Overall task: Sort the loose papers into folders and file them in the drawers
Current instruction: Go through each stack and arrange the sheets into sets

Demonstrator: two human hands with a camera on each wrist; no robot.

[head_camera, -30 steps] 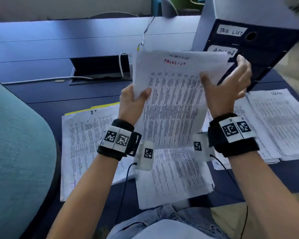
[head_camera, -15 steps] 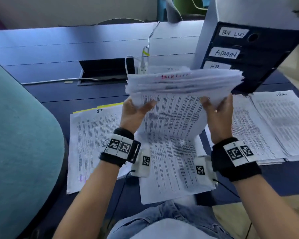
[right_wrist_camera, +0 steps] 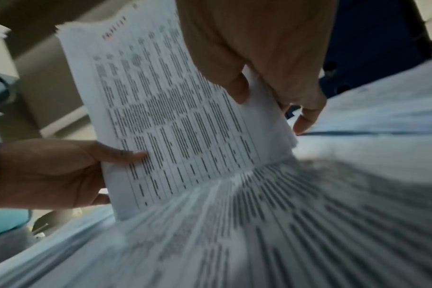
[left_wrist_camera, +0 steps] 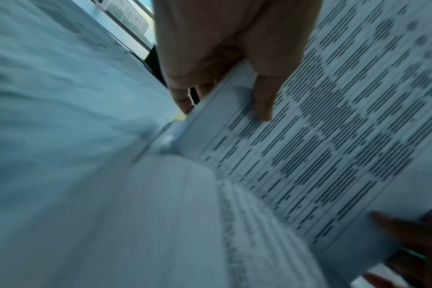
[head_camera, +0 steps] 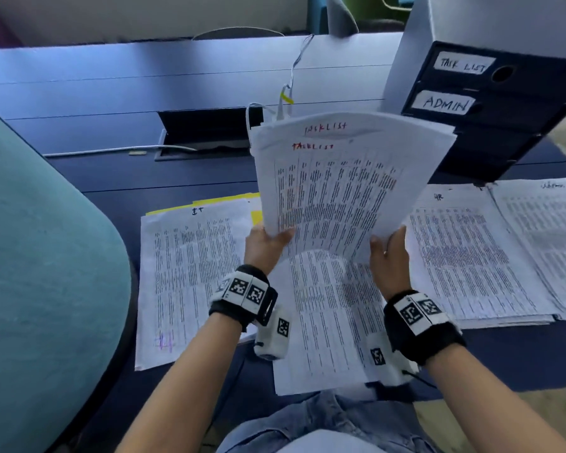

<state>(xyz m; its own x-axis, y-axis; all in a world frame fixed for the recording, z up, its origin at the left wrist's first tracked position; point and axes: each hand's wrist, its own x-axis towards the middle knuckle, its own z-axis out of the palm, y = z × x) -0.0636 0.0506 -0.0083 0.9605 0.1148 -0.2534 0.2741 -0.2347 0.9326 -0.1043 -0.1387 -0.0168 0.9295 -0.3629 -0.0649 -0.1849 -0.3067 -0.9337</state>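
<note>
The left hand [head_camera: 263, 245] is pinching the lower left corner of the task-list stack [head_camera: 343, 181], thumb on the printed face and fingers behind, wrist tilted up toward the desk. To its left the IT pile [head_camera: 190, 276] is lying flat over a yellow folder [head_camera: 256, 217]. The stack is standing nearly upright between the hands, its bottom edge touching a loose sheet [head_camera: 321, 322] beneath them. The sheets are fanning at the top, so they are at risk of slipping apart or catching that loose sheet, I judge, since only the corners are being held. The right hand [head_camera: 389, 253] is gripping the lower right corner the same way. Beyond it, the drawer unit [head_camera: 490, 103] is showing a closed TASK LIST drawer [head_camera: 464, 65], still needing opening.
</note>
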